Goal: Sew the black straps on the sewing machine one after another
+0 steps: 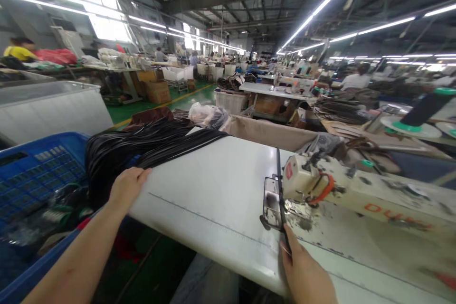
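My right hand [306, 266] pinches the near end of a narrow black strip [279, 171] between thumb and fingers. The strip runs straight away from me across the white table, past the needle area of a sewing machine [320, 180] and over its metal plate [271, 204]. My left hand [128, 187] is at the table's left edge, fingers closed together, just in front of a thick bundle of long black strips [131, 152]. What those fingers hold, if anything, is hidden. The bundle hangs over the left edge, with some ends lying on the tabletop [221, 185].
A blue plastic crate [39, 166] with plastic-wrapped items stands at left below the table. Behind it is a white bin [53, 109]. A beige-sided container [267, 132] borders the table's far side. A thread cone [427, 107] stands at right. Other people work farther off.
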Demonstrator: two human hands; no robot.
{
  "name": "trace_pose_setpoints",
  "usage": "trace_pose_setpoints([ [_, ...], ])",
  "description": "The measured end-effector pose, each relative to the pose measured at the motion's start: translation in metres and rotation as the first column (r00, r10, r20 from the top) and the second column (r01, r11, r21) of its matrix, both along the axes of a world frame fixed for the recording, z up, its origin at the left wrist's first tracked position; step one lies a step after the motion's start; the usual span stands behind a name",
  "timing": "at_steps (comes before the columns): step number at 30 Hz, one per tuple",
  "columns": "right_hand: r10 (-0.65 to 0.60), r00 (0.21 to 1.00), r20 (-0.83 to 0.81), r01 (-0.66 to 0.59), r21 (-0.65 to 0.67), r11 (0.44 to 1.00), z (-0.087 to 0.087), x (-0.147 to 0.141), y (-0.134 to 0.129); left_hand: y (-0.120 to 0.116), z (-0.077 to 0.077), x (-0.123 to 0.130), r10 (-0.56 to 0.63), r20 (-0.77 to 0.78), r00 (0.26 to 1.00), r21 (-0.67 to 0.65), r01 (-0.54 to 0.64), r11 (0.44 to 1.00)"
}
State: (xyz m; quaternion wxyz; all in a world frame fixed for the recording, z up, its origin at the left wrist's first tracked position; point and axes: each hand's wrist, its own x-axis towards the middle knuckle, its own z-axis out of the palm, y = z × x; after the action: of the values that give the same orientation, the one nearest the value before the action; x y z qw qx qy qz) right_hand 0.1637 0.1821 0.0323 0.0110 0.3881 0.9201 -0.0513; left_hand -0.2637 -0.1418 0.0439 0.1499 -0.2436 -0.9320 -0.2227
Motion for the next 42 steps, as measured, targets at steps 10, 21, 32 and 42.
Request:
trace_pose_setpoints([
  [10, -0.023, 1.0, -0.016, 0.023, 0.01, 1.0, 0.005, -0.002, -0.009, 0.194, -0.029, 0.164, -0.712, 0.063, 0.699, 0.118, 0.703, 0.701],
  [21, -0.047, 0.988, -0.146, 0.027, -0.142, 0.99, 0.003, 0.007, -0.008, 0.262, -0.033, 0.271, -0.872, 0.072, 0.484, -0.075, 0.874, 0.479],
  [32, -0.298, 0.818, -0.493, 0.055, -0.448, 0.892, 0.003, 0.016, 0.007, 0.254, -0.035, 0.279, -0.861, -0.079, 0.503, -0.205, 0.837, 0.508],
  [42, -0.399, 0.737, -0.546, 0.052, -0.544, 0.838, 0.004, 0.02, 0.019, 0.255, -0.03, 0.278, -0.855, -0.084, 0.512, -0.184, 0.835, 0.518],
])
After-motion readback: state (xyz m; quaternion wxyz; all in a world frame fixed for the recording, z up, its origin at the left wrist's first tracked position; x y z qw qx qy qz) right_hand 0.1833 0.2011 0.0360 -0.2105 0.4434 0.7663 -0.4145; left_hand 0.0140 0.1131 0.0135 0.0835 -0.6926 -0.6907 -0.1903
